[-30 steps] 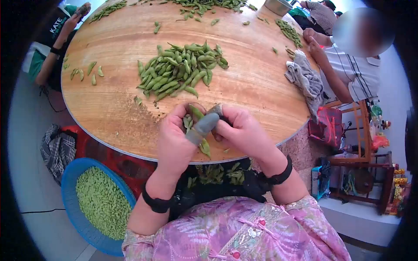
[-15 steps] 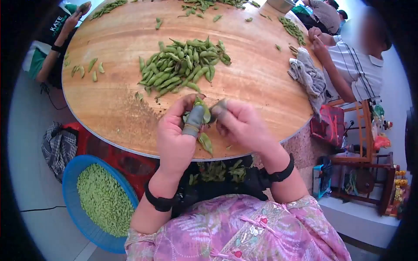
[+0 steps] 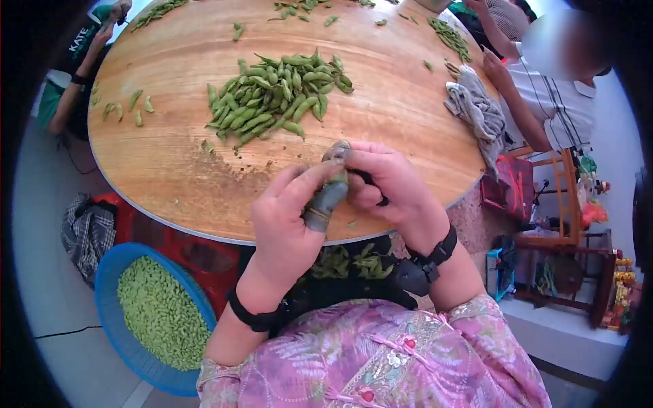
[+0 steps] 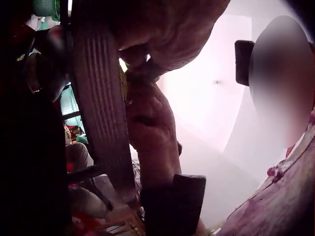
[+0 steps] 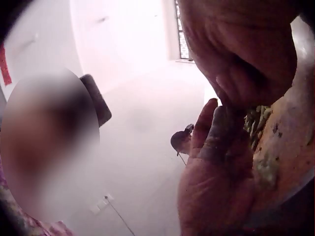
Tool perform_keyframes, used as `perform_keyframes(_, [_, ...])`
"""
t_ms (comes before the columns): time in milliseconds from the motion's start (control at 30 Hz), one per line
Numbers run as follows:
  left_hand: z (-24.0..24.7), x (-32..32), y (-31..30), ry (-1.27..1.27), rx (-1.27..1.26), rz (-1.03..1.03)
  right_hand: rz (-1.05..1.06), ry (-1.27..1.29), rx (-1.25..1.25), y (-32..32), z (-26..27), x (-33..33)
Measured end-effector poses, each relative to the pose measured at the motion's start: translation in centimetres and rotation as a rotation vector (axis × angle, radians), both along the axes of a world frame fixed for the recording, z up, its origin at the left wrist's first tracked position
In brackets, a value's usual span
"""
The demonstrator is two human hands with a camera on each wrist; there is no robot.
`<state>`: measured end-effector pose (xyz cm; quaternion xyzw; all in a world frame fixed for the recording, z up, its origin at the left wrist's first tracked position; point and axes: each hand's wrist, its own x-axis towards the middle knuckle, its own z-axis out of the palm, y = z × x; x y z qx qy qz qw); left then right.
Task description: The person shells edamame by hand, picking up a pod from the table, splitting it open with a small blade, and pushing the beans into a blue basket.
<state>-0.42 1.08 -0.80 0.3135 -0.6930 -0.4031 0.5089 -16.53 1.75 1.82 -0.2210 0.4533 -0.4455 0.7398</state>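
Observation:
My two hands meet above the near edge of the round wooden table (image 3: 170,170). The left hand (image 3: 320,183) wears a grey sleeve on its thumb (image 3: 325,198), and its fingers reach across to the right hand (image 3: 354,170). A grey sleeve also covers one right fingertip (image 3: 337,149). Both hands pinch an edamame pod that is almost wholly hidden between them. In the right wrist view the left hand (image 5: 216,162) rises to the right fingers (image 5: 236,73), with a bit of green (image 5: 256,120) beside them. A big pile of green pods (image 3: 275,102) lies just beyond the hands.
A blue basin of shelled beans (image 3: 160,313) sits on the floor at lower left. Empty shells lie in a dark bag (image 3: 347,262) on my lap. A grey cloth (image 3: 476,112) lies at the table's right edge. Other people sit at far left (image 3: 75,75) and right (image 3: 544,102).
The hands have closed together and now cover the pod that showed between them. The green shell hanging below the left thumb is gone.

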Motion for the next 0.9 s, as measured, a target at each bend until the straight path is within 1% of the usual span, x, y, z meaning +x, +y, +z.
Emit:
perform_keyframes(67, [-0.1, 0.3, 0.0, -0.073, -0.101, -0.001, -0.020, -0.107, 0.016, 0.1, -0.2, 0.0])
perform_keyframes(100, [-0.2, 0.2, 0.1, -0.073, -0.100, -0.003, -0.021, -0.107, 0.017, 0.1, -0.2, 0.1])
perform_keyframes(167, [-0.2, 0.0, 0.2, -0.109, -0.069, 0.080, -0.053, -0.023, -0.047, 0.2, 0.2, 0.5])
perform_keyframes(200, [-0.1, 0.1, 0.1, -0.108, -0.069, 0.082, -0.052, -0.022, -0.047, 0.1, 0.6, 0.4])
perform_keyframes(267, [0.3, 0.5, -0.1, -0.051, 0.340, 0.026, -0.090, 0.076, -0.235, -0.1, 2.0, -0.5])
perform_keyframes(300, [0.3, 0.9, -0.3, -0.050, 0.340, 0.027, -0.088, 0.076, -0.235, 0.0, 2.6, -1.0])
perform_keyframes(367, [0.3, 2.0, -0.7, 0.460, 0.715, -0.085, 0.561, 0.470, -0.482, 0.1, 4.0, -1.7])
perform_keyframes(400, [0.4, 2.3, -0.8, 0.493, 0.725, -0.081, 0.657, 0.657, -0.484, -0.4, 4.8, -1.0])
perform_keyframes(433, [0.4, 2.6, -0.8, 0.495, 0.725, -0.082, 0.658, 0.658, -0.483, -1.2, 4.3, -0.4])
perform_keyframes(500, [0.5, 3.2, -0.6, 0.165, 0.547, -0.119, 0.296, 1.395, -0.698, -3.4, 2.4, 0.4])
perform_keyframes(533, [1.5, 3.5, -0.3, 0.044, 0.601, -0.180, 0.179, 1.471, -0.868, -4.7, 1.3, 0.6])
perform_keyframes(567, [1.3, 3.6, 0.0, 0.045, 0.599, -0.175, 0.181, 1.468, -0.874, -5.3, 0.4, 1.1])
perform_keyframes(633, [1.0, 3.5, 0.2, -0.104, 0.374, -0.293, 0.291, 1.804, -0.835, -6.1, -0.4, 2.0])
perform_keyframes(667, [1.6, 3.8, 0.1, -0.163, 0.393, -0.283, 0.342, 1.808, -0.807, -6.3, -0.5, 2.1])
perform_keyframes(700, [1.5, 3.7, -0.1, -0.160, 0.392, -0.280, 0.345, 1.810, -0.811, -6.2, -0.4, 1.8])
perform_keyframes(767, [1.0, 3.5, -0.5, -0.098, 0.134, 0.035, 0.273, 1.447, -0.795, -5.5, -0.1, 0.8])
perform_keyframes(800, [0.9, 3.4, -0.4, -0.095, 0.132, 0.044, 0.279, 1.447, -0.804, -5.1, 0.3, 0.6])
perform_keyframes(867, [1.0, 2.8, -0.4, -0.200, -0.020, 0.191, 0.355, 0.980, -0.451, -3.8, 1.4, 0.5])
perform_keyframes(900, [1.1, 2.7, -0.5, -0.189, -0.050, 0.198, 0.294, 0.795, -0.398, -2.9, 0.6, 0.8])
